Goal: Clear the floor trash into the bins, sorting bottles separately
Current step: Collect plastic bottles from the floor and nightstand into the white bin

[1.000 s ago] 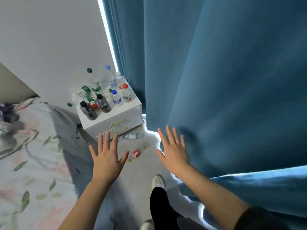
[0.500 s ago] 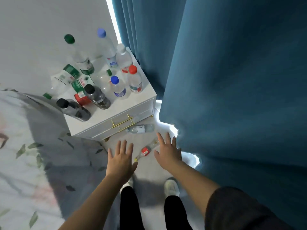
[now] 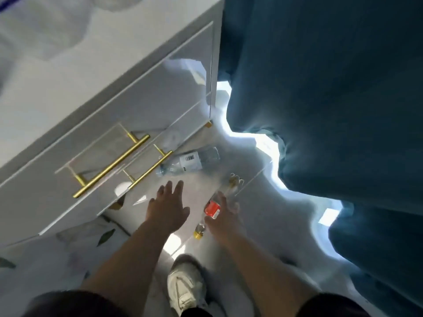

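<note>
- My left hand [image 3: 168, 207] hangs over the floor [image 3: 201, 188], palm down, fingers straight and slightly spread, holding nothing.
- My right hand [image 3: 225, 216] is low at the red-label bottle [image 3: 212, 209]. It is motion-blurred, and I cannot tell whether the fingers are curled on the bottle or only beside it.
- The red-label bottle lies on its side on the floor between my hands, with its yellow cap toward me and its base toward the curtain [image 3: 332, 99].
- A clear bottle [image 3: 190, 162] with a white barcode label lies on its side on the floor, further from me, just beside the front of the nightstand [image 3: 160, 106].
- The nightstand is white with two drawers and gold bar handles [image 3: 112, 165].
- The blue curtain hangs at right, with bright light showing under its hem.
- One white shoe [image 3: 185, 287] is on the floor below my arms.
</note>
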The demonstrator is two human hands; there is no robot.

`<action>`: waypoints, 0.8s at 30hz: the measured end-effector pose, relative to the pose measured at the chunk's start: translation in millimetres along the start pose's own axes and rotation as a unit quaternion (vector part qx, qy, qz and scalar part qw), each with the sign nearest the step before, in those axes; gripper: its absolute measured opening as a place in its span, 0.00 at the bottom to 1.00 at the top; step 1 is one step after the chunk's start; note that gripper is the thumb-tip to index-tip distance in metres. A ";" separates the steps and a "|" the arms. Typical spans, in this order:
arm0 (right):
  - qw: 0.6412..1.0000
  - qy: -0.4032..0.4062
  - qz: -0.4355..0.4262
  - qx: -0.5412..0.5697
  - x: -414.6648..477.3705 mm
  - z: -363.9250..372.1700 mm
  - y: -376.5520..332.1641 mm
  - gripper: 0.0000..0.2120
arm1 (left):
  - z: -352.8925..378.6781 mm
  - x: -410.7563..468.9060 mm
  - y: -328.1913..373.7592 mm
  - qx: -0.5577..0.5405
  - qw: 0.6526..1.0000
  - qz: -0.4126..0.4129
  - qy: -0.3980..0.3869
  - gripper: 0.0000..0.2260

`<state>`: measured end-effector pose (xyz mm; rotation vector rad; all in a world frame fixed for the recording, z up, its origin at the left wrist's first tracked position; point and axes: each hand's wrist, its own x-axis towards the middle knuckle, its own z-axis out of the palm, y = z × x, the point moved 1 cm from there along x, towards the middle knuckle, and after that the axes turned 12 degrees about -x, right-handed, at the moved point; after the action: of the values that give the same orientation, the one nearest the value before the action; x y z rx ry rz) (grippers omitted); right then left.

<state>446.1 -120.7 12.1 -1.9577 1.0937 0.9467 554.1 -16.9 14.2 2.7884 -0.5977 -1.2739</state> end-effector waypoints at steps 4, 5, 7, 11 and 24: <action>0.998 -0.035 0.029 0.036 52.0 27.5 16.1 0.35 | 19.3 62.8 -0.6 -0.010 0.999 0.028 0.028 0.35; 0.998 -0.038 0.030 0.040 62.8 33.1 18.3 0.34 | 21.9 76.2 0.1 -0.005 0.999 0.034 0.033 0.36; 0.997 -0.051 0.034 0.046 80.2 43.6 18.4 0.34 | 25.6 101.0 -0.9 0.024 0.998 0.048 0.034 0.37; 0.998 -0.038 0.017 0.049 100.5 54.3 20.8 0.32 | 27.0 130.2 -5.2 0.041 0.997 0.055 0.029 0.37; 0.996 0.081 0.018 0.026 136.7 26.0 39.4 0.37 | 106.4 126.3 8.2 -0.226 0.971 -0.077 -0.001 0.35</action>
<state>456.1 -167.5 -124.4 -2.0049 1.2352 0.7816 548.5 -53.8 -146.9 2.4849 -0.0713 -1.2460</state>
